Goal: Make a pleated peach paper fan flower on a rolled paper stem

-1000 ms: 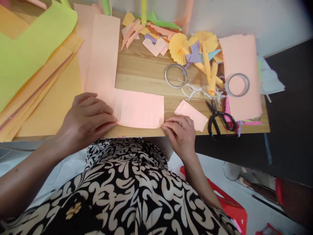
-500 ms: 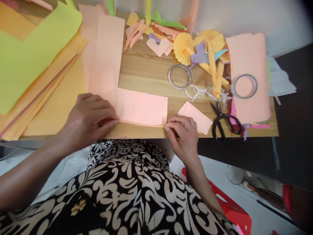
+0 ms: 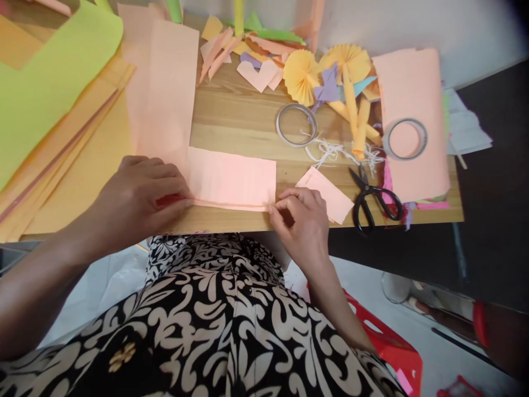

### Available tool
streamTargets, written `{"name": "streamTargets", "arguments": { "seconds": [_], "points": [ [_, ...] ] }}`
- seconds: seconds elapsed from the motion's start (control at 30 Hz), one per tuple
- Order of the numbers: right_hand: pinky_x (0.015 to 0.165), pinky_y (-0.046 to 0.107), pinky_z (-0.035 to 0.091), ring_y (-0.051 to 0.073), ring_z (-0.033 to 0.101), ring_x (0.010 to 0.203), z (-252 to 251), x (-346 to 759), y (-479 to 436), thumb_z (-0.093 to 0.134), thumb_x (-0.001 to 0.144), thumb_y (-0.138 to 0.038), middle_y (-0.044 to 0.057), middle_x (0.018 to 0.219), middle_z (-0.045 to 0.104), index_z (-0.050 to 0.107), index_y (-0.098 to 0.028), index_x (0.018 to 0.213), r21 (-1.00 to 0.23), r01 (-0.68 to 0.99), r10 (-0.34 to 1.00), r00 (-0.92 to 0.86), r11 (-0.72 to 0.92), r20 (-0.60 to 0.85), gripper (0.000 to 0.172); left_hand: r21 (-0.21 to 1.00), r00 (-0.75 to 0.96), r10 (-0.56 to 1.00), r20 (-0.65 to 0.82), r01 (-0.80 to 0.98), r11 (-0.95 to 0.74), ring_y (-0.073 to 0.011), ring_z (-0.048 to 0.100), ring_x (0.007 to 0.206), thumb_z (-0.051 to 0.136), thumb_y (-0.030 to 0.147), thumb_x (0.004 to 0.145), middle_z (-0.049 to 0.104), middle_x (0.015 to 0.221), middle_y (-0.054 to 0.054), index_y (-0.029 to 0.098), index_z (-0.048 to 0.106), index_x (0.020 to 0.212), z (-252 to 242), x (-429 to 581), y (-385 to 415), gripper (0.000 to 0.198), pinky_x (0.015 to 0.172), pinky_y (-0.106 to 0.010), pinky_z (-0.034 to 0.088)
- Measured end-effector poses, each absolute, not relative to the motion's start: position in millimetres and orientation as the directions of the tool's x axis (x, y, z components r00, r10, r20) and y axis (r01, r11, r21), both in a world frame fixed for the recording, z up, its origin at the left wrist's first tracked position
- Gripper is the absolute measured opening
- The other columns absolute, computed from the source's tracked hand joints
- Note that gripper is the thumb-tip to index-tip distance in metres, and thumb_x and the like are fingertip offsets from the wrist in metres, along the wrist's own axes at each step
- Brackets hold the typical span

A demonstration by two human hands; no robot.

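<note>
A pink rectangular sheet of paper (image 3: 231, 179) lies near the table's front edge, a narrow fold running along its near side. My left hand (image 3: 142, 201) pinches the left end of that fold between thumb and fingers. At the other end, my right hand (image 3: 301, 223) pinches the near right corner. Just right of my right hand rests a smaller folded pink paper (image 3: 328, 193). Black-handled scissors (image 3: 370, 196) lie beyond it, blades partly apart.
Two tape rolls (image 3: 296, 125) lie at the right, one on a large peach paper (image 3: 417, 99). White string (image 3: 328, 151), yellow paper fans (image 3: 300, 77) and cut scraps cover the back. Long peach sheets (image 3: 169, 88) and green paper (image 3: 53, 82) fill the left. A red stool (image 3: 392, 353) stands below.
The narrow strip along the sheet's near edge now shows as a clearer fold. Both hands keep their pinch at its ends. The whole view has shifted slightly.
</note>
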State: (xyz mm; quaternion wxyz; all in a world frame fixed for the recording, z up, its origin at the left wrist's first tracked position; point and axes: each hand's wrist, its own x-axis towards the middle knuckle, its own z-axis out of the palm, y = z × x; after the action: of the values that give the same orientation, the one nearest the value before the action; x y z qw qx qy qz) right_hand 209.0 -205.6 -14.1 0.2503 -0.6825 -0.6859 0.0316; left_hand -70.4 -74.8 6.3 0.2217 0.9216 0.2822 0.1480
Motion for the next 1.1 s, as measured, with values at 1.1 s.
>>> {"name": "streamTargets", "arguments": {
  "seconds": [1.1],
  "points": [
    [0.102, 0.047, 0.049, 0.024, 0.067, 0.103, -23.7, 195.4, -222.9, 0.052, 0.096, -0.011, 0.007, 0.109, 0.073, 0.061, -0.026, 0.124, -0.347, 0.925, 0.817, 0.079, 0.154, 0.572, 0.033, 0.491, 0.765, 0.604, 0.223, 0.448, -0.748, -0.0172, 0.063, 0.077, 0.056, 0.03, 0.101, 0.074, 0.084, -0.004, 0.019, 0.073, 0.079, 0.9, -73.5, -81.0, 0.03, 0.077, -0.035, 0.042]
  ]
}}
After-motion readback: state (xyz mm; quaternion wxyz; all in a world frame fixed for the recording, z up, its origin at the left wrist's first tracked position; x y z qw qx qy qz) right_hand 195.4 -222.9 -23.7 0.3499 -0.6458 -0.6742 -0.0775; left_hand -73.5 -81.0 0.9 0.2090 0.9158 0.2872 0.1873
